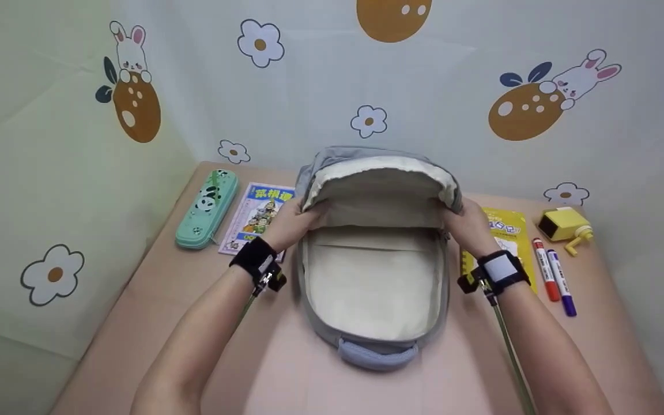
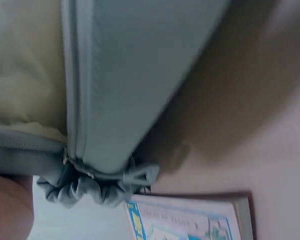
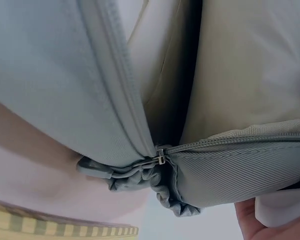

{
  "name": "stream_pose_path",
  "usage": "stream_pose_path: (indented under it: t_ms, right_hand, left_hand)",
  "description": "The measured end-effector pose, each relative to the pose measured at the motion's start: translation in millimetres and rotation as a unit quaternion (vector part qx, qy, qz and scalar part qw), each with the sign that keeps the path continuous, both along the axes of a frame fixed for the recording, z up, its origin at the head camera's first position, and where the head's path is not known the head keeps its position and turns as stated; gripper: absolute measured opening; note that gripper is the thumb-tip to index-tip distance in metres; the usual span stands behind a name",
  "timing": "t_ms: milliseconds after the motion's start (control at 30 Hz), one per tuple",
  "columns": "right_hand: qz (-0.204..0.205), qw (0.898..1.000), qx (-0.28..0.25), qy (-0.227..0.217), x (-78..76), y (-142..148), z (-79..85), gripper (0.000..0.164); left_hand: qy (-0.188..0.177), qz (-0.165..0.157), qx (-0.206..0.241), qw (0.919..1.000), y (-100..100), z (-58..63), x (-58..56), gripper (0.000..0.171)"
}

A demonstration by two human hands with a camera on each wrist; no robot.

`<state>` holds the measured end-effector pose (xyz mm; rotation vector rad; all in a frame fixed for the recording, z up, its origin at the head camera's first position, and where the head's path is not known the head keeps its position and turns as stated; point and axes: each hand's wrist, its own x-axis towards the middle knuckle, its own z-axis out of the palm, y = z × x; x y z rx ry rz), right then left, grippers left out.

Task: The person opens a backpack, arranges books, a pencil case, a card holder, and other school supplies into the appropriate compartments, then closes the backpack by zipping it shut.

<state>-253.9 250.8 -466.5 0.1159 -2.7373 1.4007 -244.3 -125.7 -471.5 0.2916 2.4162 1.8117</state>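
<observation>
A grey-blue backpack (image 1: 375,294) lies unzipped on the table, its cream lining showing and its padded top handle (image 1: 378,354) toward me. Its front flap (image 1: 381,213) is raised and folded back at the far end. My left hand (image 1: 294,225) grips the flap's left edge, and my right hand (image 1: 470,225) grips the right edge. In the right wrist view, the zipper slider (image 3: 161,156) sits at the end of the open zipper, and a hand (image 3: 250,220) holds the flap from beneath. Part of the left hand (image 2: 10,207) shows beside the fabric in the left wrist view.
To the left lie a green panda pencil case (image 1: 206,210) and a comic-covered book (image 1: 245,222). On the right are a yellow book (image 1: 505,222), a red marker (image 1: 545,271), a blue marker (image 1: 561,282) and a yellow crank pencil sharpener (image 1: 563,225). Patterned cloth hangs behind.
</observation>
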Motion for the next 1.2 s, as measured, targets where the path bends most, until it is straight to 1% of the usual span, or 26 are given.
stream_pose_path:
  t_ms: [67,133,200,267,367,467,567,633,700,733,800,933,1000,1100,1200]
  right_hand:
    - [0.007,1.0,-0.019,-0.003,3.5,2,-0.1,0.036]
    - [0.021,0.999,-0.029,-0.005,7.9,6,-0.4,0.039]
    - [0.033,0.999,-0.027,-0.003,12.1,10,-0.6,0.047]
    - [0.044,0.999,-0.02,-0.002,16.7,15,-0.7,0.054]
    - [0.06,0.998,-0.008,-0.006,22.9,26,-0.4,0.06]
    - [0.087,0.996,0.004,-0.031,29.8,41,1.2,0.067]
    - [0.101,0.991,0.039,-0.074,36.3,60,4.5,0.08]
    - [0.087,0.987,0.073,-0.112,39.5,74,6.9,0.088]
    - [0.063,0.981,0.12,-0.142,41.2,87,8.0,0.094]
    - [0.048,0.976,0.138,-0.158,41.7,94,7.9,0.092]
    - [0.016,0.968,0.164,-0.189,42.4,105,5.8,0.086]
    - [-0.035,0.951,0.202,-0.233,42.5,117,-3.4,0.064]
    - [-0.048,0.944,0.227,-0.237,42.5,119,-8.0,0.059]
    - [-0.056,0.934,0.261,-0.236,41.9,116,-12.3,0.059]
    - [-0.072,0.931,0.26,-0.244,40.6,111,-14.4,0.061]
  left_hand:
    - [-0.011,0.006,0.009,0.9999,2,0.8,-1.6,0.058]
    - [-0.019,0.013,0.011,0.9997,4,2.7,-1.7,0.059]
    - [-0.022,0.02,0.012,0.9995,6,4.9,-1.3,0.057]
    - [-0.023,0.023,0.012,0.9994,9,7.0,-1.0,0.049]
    - [-0.027,0.022,0.012,0.9993,14,9.7,-0.5,0.042]
    - [-0.035,0.021,0.016,0.9991,16,10.8,-0.8,0.043]
    - [-0.042,0.021,0.025,0.9986,15,10.9,-0.8,0.046]
    - [-0.045,0.021,0.031,0.9983,14,10.6,-0.9,0.046]
    - [-0.046,0.018,0.032,0.9982,13,10.2,-1.0,0.045]
    - [-0.045,0.018,0.034,0.9983,13,9.8,-1.3,0.043]
    - [-0.043,0.017,0.034,0.9983,13,9.2,-1.8,0.042]
    - [-0.036,0.014,0.033,0.9987,13,8.1,-2.0,0.043]
    - [-0.032,0.012,0.033,0.9989,12,8.0,-1.8,0.047]
    - [-0.024,0.01,0.031,0.9992,12,7.4,-1.9,0.053]
    - [-0.02,0.005,0.03,0.9993,12,6.7,-2.2,0.053]
